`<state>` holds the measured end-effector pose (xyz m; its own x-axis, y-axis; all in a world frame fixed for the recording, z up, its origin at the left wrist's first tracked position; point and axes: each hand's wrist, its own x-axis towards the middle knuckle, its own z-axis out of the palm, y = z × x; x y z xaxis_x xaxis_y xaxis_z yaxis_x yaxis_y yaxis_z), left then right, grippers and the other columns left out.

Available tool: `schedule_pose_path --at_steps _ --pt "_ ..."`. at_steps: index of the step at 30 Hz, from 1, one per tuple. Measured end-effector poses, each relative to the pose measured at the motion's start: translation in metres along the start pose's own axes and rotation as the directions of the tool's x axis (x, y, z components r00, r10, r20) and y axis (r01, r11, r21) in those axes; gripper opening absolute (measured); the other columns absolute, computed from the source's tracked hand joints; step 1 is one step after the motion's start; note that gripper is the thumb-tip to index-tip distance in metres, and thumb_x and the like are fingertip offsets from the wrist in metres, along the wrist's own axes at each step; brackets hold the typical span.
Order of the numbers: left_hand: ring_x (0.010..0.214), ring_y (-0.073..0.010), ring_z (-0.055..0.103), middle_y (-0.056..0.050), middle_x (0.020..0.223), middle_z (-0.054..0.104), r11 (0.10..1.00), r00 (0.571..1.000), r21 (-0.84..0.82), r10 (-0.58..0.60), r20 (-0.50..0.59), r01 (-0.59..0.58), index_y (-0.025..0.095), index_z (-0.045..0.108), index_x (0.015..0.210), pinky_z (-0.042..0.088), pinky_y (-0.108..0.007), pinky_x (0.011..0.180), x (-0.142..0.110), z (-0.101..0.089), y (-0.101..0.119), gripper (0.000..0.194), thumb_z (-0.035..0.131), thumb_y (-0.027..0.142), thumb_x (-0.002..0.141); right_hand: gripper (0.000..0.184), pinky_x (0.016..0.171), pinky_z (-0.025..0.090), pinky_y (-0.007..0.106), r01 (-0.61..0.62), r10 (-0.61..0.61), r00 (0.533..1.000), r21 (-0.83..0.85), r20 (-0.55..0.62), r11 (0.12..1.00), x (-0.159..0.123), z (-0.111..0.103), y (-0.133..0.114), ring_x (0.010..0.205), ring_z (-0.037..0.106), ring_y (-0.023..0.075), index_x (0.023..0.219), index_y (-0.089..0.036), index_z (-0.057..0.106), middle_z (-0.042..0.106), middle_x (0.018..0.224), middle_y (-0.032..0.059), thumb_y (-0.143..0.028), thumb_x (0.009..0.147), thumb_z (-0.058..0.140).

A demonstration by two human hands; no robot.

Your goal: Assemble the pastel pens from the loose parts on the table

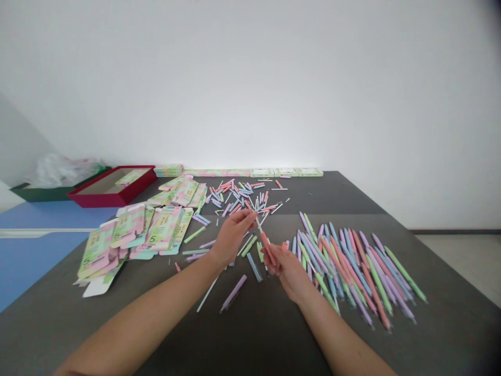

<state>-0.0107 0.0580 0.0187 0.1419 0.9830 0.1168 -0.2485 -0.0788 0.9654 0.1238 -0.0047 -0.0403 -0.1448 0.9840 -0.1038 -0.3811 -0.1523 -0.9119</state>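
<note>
Between the left forearm (156, 308) and the right forearm (332, 324), a hand could pass low over the near part of the dark table (235, 347). At the right, the crowded pens (373, 292) blocked a low path; at the left, the cartons (166, 230) did so. Ahead lay scattered pen parts (246, 192), then the wall (250, 89).

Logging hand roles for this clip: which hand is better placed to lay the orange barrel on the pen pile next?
Probably the right hand: it holds the orange barrel and is nearer the pen pile. The left hand, farther away, pinches the white stick.
</note>
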Motion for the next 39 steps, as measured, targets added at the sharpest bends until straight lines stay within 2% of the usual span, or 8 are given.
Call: schedule_pose_path --at_steps 4,8,12,15,20,28,34,39 --pt "0.061 -0.0095 0.047 0.001 0.061 0.055 0.999 0.999 0.051 -0.013 0.048 0.011 0.017 0.063 0.062 0.038 -0.018 0.060 0.002 -0.001 0.000 0.019 0.065 0.032 0.073 0.036 0.044 0.025 0.021 -0.110 0.105 0.993 0.112 0.046 0.988 0.001 0.000 0.000 0.044 0.033 0.0072 0.070 -0.017 0.063 0.049 0.055 -0.0026 -0.052 0.075 0.057" --pt "0.062 -0.0089 0.049 0.000 0.065 0.058 0.995 0.993 0.041 -0.090 0.072 0.087 0.016 0.064 0.065 0.039 -0.018 0.060 0.004 -0.004 0.002 0.019 0.064 0.033 0.073 0.034 0.043 0.026 0.021 -0.100 0.088 0.993 0.166 0.078 0.981 0.000 0.001 0.000 0.044 0.033 0.0064 0.067 -0.017 0.063 0.054 0.058 -0.0015 -0.049 0.076 0.058" --pt "0.060 -0.0088 0.053 -0.001 0.065 0.061 0.991 0.989 -0.004 -0.136 0.062 0.137 0.015 0.065 0.066 0.040 -0.018 0.058 0.004 -0.006 0.008 0.016 0.068 0.031 0.069 0.036 0.043 0.027 0.022 -0.068 0.063 0.997 0.140 0.041 0.988 0.000 0.001 0.000 0.044 0.034 0.0071 0.066 -0.016 0.062 0.055 0.058 -0.0005 -0.051 0.075 0.059" --pt "0.057 -0.0091 0.057 -0.003 0.072 0.065 0.985 0.980 -0.006 -0.172 0.098 0.173 0.016 0.064 0.070 0.040 -0.018 0.053 0.002 -0.006 0.012 0.018 0.069 0.033 0.069 0.036 0.043 0.027 0.022 -0.090 0.084 0.996 0.144 0.043 0.986 0.000 0.001 0.000 0.045 0.034 0.0072 0.067 -0.016 0.062 0.053 0.056 -0.0014 -0.051 0.074 0.060" --pt "0.058 -0.0118 0.063 -0.005 0.078 0.069 0.973 0.959 0.016 -0.228 0.169 0.228 0.017 0.057 0.078 0.038 -0.017 0.047 -0.001 -0.008 0.006 0.023 0.065 0.038 0.072 0.035 0.044 0.025 0.022 -0.176 0.155 0.980 0.190 0.121 0.966 -0.001 0.002 -0.003 0.043 0.032 0.0062 0.076 -0.016 0.063 0.046 0.055 -0.0042 -0.051 0.075 0.058" --pt "0.052 -0.0064 0.058 -0.003 0.074 0.066 0.968 0.961 -0.017 -0.246 0.127 0.250 0.016 0.054 0.077 0.045 -0.016 0.053 0.003 -0.017 -0.011 0.022 0.063 0.036 0.075 0.038 0.046 0.030 0.022 -0.175 0.133 0.968 0.195 0.212 0.965 -0.004 0.003 -0.002 0.046 0.039 0.0069 0.091 -0.016 0.064 0.050 0.063 -0.0024 -0.050 0.081 0.051" --pt "0.055 -0.0067 0.059 -0.004 0.077 0.066 0.963 0.956 -0.027 -0.264 0.128 0.269 0.015 0.054 0.078 0.045 -0.015 0.053 -0.001 -0.021 -0.022 0.024 0.062 0.037 0.076 0.032 0.043 0.024 0.022 -0.138 0.114 0.973 0.111 0.199 0.984 -0.003 0.005 0.002 0.043 0.032 0.0062 0.086 -0.016 0.062 0.042 0.057 -0.0057 -0.046 0.080 0.054" --pt "0.048 -0.0047 0.055 -0.005 0.084 0.068 0.970 0.966 -0.017 -0.238 0.098 0.241 0.017 0.049 0.082 0.042 -0.015 0.047 -0.013 -0.020 -0.026 0.026 0.058 0.041 0.078 0.033 0.046 0.023 0.022 0.028 -0.010 0.995 -0.182 0.099 0.983 -0.003 0.007 0.006 0.048 0.032 0.0075 0.080 -0.016 0.060 0.043 0.058 -0.0048 -0.048 0.083 0.050"
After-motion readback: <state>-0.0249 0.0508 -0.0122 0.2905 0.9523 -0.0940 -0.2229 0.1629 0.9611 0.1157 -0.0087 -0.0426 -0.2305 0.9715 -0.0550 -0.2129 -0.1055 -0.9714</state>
